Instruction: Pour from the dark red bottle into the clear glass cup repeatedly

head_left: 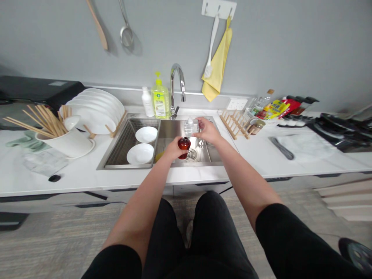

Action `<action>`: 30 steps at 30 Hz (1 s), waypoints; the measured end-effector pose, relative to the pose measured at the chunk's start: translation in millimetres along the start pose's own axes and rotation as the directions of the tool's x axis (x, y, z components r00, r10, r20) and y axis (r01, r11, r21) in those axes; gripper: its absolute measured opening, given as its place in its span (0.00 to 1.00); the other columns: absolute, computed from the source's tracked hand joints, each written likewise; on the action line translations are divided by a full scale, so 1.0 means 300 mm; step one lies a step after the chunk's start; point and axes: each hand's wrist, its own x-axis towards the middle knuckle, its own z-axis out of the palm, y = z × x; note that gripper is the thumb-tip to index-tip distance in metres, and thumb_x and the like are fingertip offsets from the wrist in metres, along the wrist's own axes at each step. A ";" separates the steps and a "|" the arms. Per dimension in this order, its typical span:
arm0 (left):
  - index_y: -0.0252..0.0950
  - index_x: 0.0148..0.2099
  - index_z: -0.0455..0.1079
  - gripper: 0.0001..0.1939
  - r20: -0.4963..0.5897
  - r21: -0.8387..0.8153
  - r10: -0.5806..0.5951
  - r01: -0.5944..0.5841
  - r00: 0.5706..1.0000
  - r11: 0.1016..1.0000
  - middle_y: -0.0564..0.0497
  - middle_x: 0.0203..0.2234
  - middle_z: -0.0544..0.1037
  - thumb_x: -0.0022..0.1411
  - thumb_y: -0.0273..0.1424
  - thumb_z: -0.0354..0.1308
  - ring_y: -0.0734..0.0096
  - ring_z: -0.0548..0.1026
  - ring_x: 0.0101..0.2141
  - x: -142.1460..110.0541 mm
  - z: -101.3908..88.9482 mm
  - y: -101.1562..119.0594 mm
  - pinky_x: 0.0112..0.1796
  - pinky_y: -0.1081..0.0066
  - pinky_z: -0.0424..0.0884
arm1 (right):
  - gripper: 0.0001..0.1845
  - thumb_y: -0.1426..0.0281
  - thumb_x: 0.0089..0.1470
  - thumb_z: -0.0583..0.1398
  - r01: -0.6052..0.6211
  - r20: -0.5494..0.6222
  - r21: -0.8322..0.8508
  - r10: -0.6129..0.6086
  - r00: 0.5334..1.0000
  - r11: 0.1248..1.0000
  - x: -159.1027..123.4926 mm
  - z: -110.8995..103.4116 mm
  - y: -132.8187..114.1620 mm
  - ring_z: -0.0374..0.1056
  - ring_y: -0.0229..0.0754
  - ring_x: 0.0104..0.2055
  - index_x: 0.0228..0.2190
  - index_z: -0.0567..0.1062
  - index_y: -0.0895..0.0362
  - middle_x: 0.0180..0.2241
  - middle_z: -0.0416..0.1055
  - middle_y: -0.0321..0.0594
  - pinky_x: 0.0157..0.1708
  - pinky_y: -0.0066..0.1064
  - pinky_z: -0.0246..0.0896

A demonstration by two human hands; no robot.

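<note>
Over the right basin of the sink (pixel 209 158), my left hand (pixel 173 150) is closed around a small amber bottle (pixel 184 145). No cap shows on its dark neck. Just beyond it, my right hand (pixel 207 131) grips a clear bottle (pixel 191 127) with a clear, pointed top. The clear bottle stays a little behind and above the amber one; whether they touch I cannot tell. Below them a drain strainer (pixel 191 154) shows in the basin. The chrome faucet (pixel 178 83) arches behind both hands, its spout pointing down.
Two white bowls (pixel 140 154) sit in the left basin's wire rack. A green soap bottle (pixel 160 100) and a white bottle (pixel 147 102) stand behind. Plates (pixel 97 112) and a chopstick holder (pixel 65 143) are left; a wooden rack (pixel 236 124) and jar (pixel 257 127) are right.
</note>
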 end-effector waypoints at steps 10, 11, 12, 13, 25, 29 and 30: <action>0.42 0.69 0.73 0.44 -0.157 -0.208 0.007 -0.040 0.988 0.977 0.41 0.60 0.85 0.52 0.32 0.83 0.47 0.84 0.58 0.003 -0.025 -0.007 0.66 0.47 0.75 | 0.45 0.53 0.36 0.84 -0.169 -0.080 0.377 0.213 0.974 0.911 -0.203 -0.079 0.034 0.79 0.53 0.46 0.52 0.76 0.49 0.46 0.82 0.39 0.54 0.48 0.76; 0.42 0.70 0.72 0.44 -0.192 -0.223 0.016 -0.060 0.981 0.973 0.41 0.60 0.84 0.52 0.32 0.83 0.47 0.84 0.59 0.000 -0.040 -0.003 0.66 0.47 0.75 | 0.44 0.53 0.36 0.85 -0.178 -0.092 0.378 0.228 0.969 0.909 -0.232 -0.093 0.037 0.79 0.53 0.46 0.52 0.76 0.48 0.45 0.82 0.39 0.54 0.48 0.76; 0.42 0.70 0.72 0.45 -0.223 -0.234 0.032 -0.086 0.974 0.968 0.42 0.61 0.84 0.53 0.33 0.83 0.47 0.84 0.59 -0.005 -0.057 0.001 0.67 0.47 0.75 | 0.44 0.53 0.37 0.84 -0.186 -0.103 0.374 0.240 0.965 0.909 -0.260 -0.106 0.043 0.79 0.53 0.46 0.52 0.76 0.48 0.45 0.82 0.38 0.54 0.48 0.76; 0.42 0.70 0.72 0.45 -0.247 -0.241 0.051 -0.113 0.968 0.964 0.42 0.62 0.83 0.53 0.33 0.83 0.47 0.83 0.60 -0.011 -0.075 0.003 0.67 0.47 0.75 | 0.44 0.53 0.37 0.84 -0.191 -0.112 0.369 0.248 0.962 0.910 -0.284 -0.117 0.053 0.79 0.53 0.47 0.52 0.76 0.48 0.46 0.82 0.38 0.54 0.49 0.76; 0.42 0.71 0.72 0.45 -0.263 0.004 0.050 -0.051 0.963 0.999 0.40 0.62 0.83 0.53 0.35 0.82 0.47 0.83 0.59 -0.130 -0.092 -0.055 0.66 0.47 0.76 | 0.43 0.58 0.32 0.83 -0.280 -0.125 0.235 0.314 0.941 0.931 -0.383 -0.091 0.195 0.79 0.54 0.44 0.49 0.74 0.49 0.43 0.83 0.39 0.54 0.51 0.77; 0.42 0.72 0.72 0.46 -0.257 0.048 0.032 -0.020 0.966 0.999 0.40 0.62 0.83 0.54 0.34 0.82 0.46 0.84 0.59 -0.138 -0.092 -0.032 0.66 0.46 0.76 | 0.41 0.56 0.39 0.80 -0.278 -0.121 0.193 0.304 0.945 0.941 -0.409 -0.056 0.196 0.78 0.51 0.46 0.52 0.71 0.49 0.44 0.83 0.37 0.53 0.47 0.77; 0.42 0.73 0.72 0.46 -0.254 0.063 0.039 -0.023 0.966 0.998 0.40 0.63 0.82 0.54 0.34 0.82 0.45 0.83 0.60 -0.140 -0.093 -0.026 0.66 0.46 0.76 | 0.41 0.55 0.41 0.79 -0.274 -0.110 0.170 0.295 0.949 0.947 -0.413 -0.050 0.196 0.78 0.51 0.46 0.53 0.71 0.49 0.44 0.82 0.37 0.53 0.46 0.77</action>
